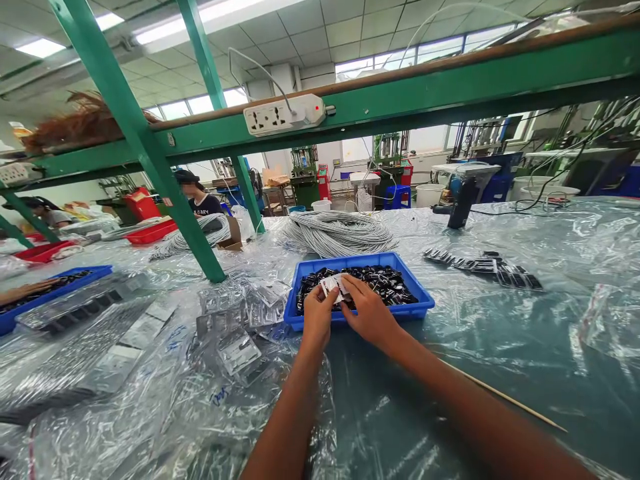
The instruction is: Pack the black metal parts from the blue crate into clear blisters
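Note:
My left hand (320, 312) pinches a small whitish flat piece (331, 285) between thumb and fingers. On the piece's right side, my right hand (369, 308) has its fingers closed against it; whether a tiny part is between those fingertips is hidden. Both hands are above the front of a blue tray (360, 320) filled with small black parts (390, 283). Left of this tray lie clear plastic blister packs (240, 353) in a loose heap. Farther right, several packs holding black pieces (515, 273) rest on the plastic-covered table.
Behind the tray lies a coil of grey cable (340, 230). A green frame post (175, 200) and a crossbar with a power strip (285, 115) stand ahead. A thin wooden stick (505, 395) lies at right. At left, another person's hand (25, 291) reaches over a second blue tray (103, 271).

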Available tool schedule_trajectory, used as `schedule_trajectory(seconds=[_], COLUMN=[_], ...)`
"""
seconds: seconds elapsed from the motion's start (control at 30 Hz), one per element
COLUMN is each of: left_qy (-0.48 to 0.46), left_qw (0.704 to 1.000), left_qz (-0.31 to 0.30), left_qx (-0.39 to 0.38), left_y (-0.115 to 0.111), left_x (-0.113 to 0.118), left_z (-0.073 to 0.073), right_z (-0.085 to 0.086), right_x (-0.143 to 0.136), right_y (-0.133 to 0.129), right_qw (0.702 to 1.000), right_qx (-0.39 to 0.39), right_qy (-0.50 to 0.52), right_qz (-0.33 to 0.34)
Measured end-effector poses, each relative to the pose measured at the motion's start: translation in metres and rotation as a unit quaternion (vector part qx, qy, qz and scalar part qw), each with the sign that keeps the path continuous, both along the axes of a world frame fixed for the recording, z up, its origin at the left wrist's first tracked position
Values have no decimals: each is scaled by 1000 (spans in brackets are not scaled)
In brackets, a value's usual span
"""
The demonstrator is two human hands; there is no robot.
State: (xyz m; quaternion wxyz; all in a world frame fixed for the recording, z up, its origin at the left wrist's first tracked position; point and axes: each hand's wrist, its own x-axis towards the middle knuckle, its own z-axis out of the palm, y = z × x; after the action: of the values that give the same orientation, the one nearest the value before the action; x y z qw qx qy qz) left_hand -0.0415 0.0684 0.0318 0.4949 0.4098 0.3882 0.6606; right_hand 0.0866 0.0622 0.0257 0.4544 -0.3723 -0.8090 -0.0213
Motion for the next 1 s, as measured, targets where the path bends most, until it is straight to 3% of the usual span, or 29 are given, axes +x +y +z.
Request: schedule_trajectory(seconds=[0.13,0.27,0.43,0.57,0.8,0.9,1.0], left_qy=[20,104,242,283,207,138,64], left_qw=[999,994,964,945,949,970,990], left_qz=[-16,-3,108,160,230,190,115], left_qx=[20,39,12,-19,-61,-61,-55], left_y=[-1,0,1,-3,0,7,9], left_x=[-5,-5,1,6,-12,-18,-12], left_z=[3,3,-2,0,6,5,5], right_z=[3,7,12,16,26,26,19], right_x=[3,13,14,5,7,15,20], right_y=[1,7,11,4,-11,-6,1], right_qw=[991,975,992,984,962,964,988], right_qx=[-70,-153,-122,-129,-149,-136,-67], right_qy=[94,138,-6,-112,-183,-155,-103], right_qz=[59,85,13,-50,-139,-167,-97])
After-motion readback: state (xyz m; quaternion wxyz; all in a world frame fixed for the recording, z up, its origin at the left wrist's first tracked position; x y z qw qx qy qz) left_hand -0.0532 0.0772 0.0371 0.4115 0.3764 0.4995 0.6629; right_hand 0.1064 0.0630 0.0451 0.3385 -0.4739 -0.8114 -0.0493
